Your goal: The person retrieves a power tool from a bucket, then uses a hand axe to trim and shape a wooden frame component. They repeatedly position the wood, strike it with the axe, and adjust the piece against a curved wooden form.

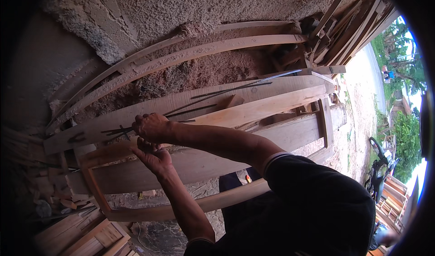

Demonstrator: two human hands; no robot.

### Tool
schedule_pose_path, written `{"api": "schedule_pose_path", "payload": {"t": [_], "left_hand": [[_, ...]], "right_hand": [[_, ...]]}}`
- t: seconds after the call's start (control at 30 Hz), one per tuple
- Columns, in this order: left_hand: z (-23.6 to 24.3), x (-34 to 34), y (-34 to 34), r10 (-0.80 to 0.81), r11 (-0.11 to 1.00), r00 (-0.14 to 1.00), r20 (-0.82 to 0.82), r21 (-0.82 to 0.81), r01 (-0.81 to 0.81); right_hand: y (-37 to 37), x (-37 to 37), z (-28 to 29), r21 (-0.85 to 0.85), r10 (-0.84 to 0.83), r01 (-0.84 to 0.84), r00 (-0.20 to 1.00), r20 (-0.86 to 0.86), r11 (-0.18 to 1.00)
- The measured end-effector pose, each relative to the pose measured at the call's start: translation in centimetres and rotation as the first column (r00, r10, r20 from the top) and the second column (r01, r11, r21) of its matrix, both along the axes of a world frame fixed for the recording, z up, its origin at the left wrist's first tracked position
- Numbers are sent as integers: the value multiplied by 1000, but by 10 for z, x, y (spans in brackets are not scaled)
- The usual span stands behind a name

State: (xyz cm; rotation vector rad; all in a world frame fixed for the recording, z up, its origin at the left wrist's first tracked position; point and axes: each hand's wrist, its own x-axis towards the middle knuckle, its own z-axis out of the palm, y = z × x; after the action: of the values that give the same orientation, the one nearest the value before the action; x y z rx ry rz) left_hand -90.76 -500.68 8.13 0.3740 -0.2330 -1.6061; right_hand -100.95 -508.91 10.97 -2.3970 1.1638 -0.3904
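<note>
My right hand (pixel 152 127) is closed in a fist over the left part of a long wooden frame (pixel 102 190), back of the fingers up. What it holds, if anything, is hidden. Just below it my left hand (pixel 156 158) has its fingers curled and its thumb stretched toward the frame's pale wood; whatever is in it cannot be made out. Thin dark strips (pixel 118 132) lie crossed beside the right hand on a wide plank (pixel 149 105). More long strips (pixel 217 93) run along that plank toward the right. A small wooden block (pixel 234 101) rests near them.
Curved wooden beams (pixel 195 51) lie behind the plank, with wood shavings (pixel 199 72) between them. A rough wall (pixel 213 4) rises at the back. Stacked boards (pixel 349 29) lean at the upper right, panels (pixel 99 238) lie lower left. A motorcycle (pixel 380 167) stands outside.
</note>
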Motion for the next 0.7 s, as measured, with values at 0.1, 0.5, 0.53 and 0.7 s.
{"api": "schedule_pose_path", "payload": {"t": [0.1, 0.5, 0.53, 0.7], "left_hand": [[6, -16, -4, 277, 914, 960, 52, 296, -279], [8, -25, 21, 143, 989, -981, -132, 63, 135], [12, -29, 23, 134, 984, -984, -120, 134, 117], [15, -38, 27, 159, 978, -983, -88, 153, 144]], "right_hand": [[18, 9, 14, 34, -28, 29, 998, -52, 999], [82, 20, -22, -7, -201, 203, 975, 94, 979], [85, 24, -27, -85, -265, 277, 955, 131, 957], [95, 35, -44, -45, -444, 468, 862, 245, 883]]}}
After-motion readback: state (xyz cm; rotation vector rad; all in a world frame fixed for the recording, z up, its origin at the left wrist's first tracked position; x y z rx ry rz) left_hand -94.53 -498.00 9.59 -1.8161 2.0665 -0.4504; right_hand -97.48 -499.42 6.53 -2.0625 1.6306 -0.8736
